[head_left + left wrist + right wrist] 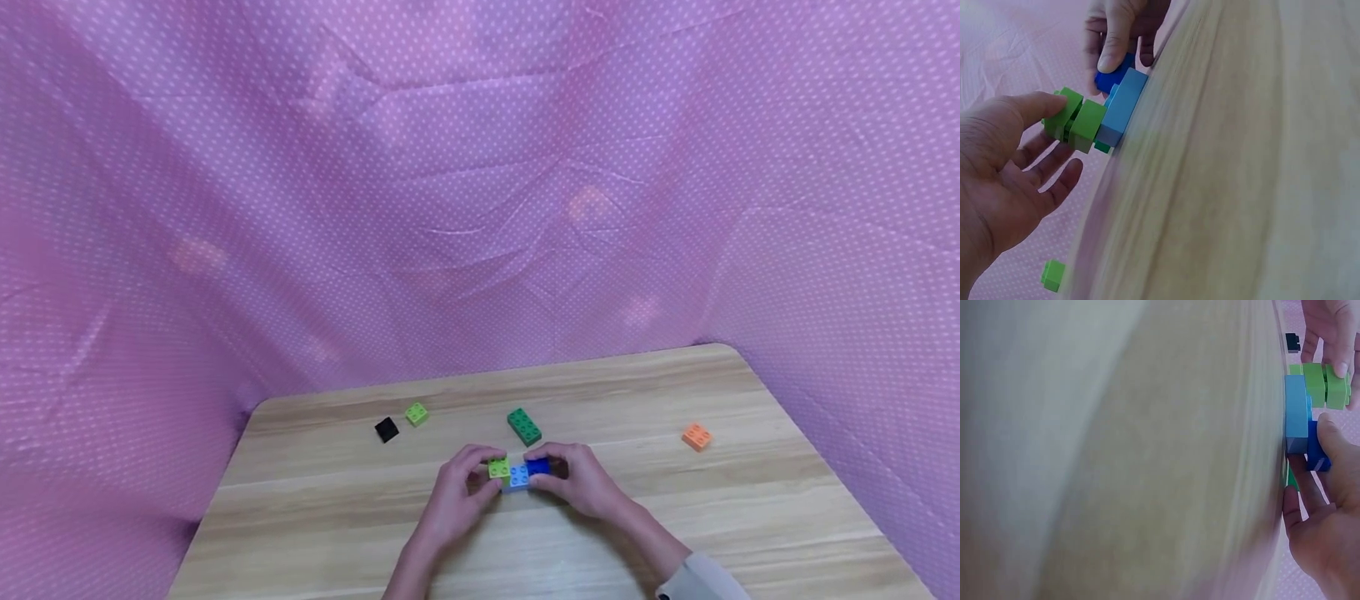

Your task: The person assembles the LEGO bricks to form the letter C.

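Note:
On the table a light blue brick [519, 476] lies flat between the two hands. A dark blue brick [1317, 447] sits on its right end, pinched between thumb and fingers of my right hand [588, 483]. Over the left end stands a lime green brick [1089, 120]. My left hand [457, 492] pinches a second lime green brick [1064, 114] on top of it; a narrow, uneven gap shows between the two lime bricks in both wrist views. The other fingers of my left hand spread below the bricks.
Just beyond the hands lies a long green brick [524, 426]. A black brick [387, 429] and another lime green brick [416, 414] are at the back left of the wooden table [315, 517]. An orange brick [697, 437] lies far right. A pink dotted curtain [480, 208] surrounds the table.

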Motion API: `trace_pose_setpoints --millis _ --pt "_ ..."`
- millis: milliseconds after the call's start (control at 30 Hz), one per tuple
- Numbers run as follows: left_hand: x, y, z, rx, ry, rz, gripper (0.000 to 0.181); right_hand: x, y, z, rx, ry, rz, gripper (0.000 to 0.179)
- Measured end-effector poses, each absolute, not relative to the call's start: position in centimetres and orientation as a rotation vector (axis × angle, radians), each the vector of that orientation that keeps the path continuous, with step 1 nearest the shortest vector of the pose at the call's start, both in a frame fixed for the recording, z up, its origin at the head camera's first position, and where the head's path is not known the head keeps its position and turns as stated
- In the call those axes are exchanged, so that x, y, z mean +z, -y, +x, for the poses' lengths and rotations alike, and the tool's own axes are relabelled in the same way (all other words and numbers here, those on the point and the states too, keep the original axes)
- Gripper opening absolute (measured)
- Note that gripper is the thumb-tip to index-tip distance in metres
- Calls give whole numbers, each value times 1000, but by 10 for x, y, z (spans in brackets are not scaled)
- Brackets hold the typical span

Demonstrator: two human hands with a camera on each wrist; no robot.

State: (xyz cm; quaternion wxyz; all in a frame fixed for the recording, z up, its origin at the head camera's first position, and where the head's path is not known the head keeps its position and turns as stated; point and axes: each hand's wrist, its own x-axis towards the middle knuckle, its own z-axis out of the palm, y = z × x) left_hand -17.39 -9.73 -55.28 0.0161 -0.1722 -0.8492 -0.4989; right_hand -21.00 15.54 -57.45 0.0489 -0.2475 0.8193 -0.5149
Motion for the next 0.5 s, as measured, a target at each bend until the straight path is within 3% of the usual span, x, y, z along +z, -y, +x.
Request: trace_pose_setpoints --millis 500 --pt "-571 97 -174 -1862 2512 -448 43 -578 -155 -210 -1622 -2469 -758 34"
